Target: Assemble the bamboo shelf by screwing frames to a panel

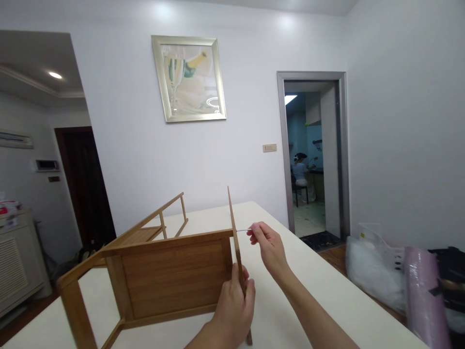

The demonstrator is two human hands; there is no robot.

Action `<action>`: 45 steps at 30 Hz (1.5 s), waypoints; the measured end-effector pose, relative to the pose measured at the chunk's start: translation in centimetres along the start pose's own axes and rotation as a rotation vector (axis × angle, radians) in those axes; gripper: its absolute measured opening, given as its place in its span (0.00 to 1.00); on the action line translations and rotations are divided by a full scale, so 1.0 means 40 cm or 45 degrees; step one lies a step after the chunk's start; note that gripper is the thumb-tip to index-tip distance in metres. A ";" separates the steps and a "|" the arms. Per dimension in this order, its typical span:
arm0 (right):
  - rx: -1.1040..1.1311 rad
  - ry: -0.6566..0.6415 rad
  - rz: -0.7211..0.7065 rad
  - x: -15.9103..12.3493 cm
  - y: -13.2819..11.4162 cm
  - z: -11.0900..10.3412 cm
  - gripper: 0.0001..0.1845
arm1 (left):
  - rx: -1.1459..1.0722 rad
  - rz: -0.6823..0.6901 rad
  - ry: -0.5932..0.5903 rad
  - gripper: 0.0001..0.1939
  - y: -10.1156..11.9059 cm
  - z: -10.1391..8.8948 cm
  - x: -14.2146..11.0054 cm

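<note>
A brown wooden rack frame (174, 276) with a panelled shelf lies on its side on the white table. My left hand (234, 298) is wrapped around the upright wooden side piece (238, 252) at the frame's right end. Pinched in the fingers of my right hand (267, 245) is a thin silvery rod, which looks like a hex key (244, 230). Its far tip meets the outer face of the side piece, level with the shelf's upper edge. My fingers hide its near end, and any screw at the tip is too small to make out.
Behind the frame, more wooden bars (163, 213) reach toward the table's far edge. The white table (312, 300) runs up to the wall. On the right floor stand a plastic-wrapped bundle (374, 271) and a purple roll (423, 295). A person (301, 172) sits beyond the doorway.
</note>
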State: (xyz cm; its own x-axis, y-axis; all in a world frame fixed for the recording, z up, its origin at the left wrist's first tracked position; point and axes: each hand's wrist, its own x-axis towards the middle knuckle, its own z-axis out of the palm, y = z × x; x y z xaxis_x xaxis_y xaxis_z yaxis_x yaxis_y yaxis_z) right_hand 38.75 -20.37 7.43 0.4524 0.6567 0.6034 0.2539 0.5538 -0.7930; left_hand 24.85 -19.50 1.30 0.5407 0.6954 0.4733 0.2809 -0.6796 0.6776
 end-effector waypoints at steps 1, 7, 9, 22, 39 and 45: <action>-0.042 0.012 -0.013 -0.001 -0.001 0.001 0.19 | -0.009 0.000 -0.002 0.10 -0.001 0.000 0.000; 0.116 -0.035 0.138 0.004 -0.002 0.007 0.20 | -0.008 -0.002 -0.012 0.10 -0.007 0.003 0.001; 0.256 -0.053 0.225 0.010 -0.003 0.009 0.19 | -0.016 -0.002 -0.013 0.11 -0.008 0.003 0.002; 0.604 -0.103 0.467 0.026 -0.018 0.015 0.15 | -0.036 -0.035 -0.009 0.09 -0.005 0.002 0.003; 0.285 0.027 0.337 0.023 -0.021 0.026 0.16 | -0.046 0.008 -0.024 0.08 -0.016 0.006 0.001; 0.406 0.004 0.468 0.036 -0.020 0.022 0.15 | -0.038 -0.014 -0.030 0.09 -0.019 0.007 0.003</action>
State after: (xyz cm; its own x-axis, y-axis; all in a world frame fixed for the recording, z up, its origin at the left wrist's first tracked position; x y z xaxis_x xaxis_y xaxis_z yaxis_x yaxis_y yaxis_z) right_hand 38.43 -19.43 9.01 0.4658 0.8369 0.2874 -0.1975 0.4149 -0.8882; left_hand 24.95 -18.96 0.68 0.5566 0.6969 0.4522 0.2633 -0.6643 0.6996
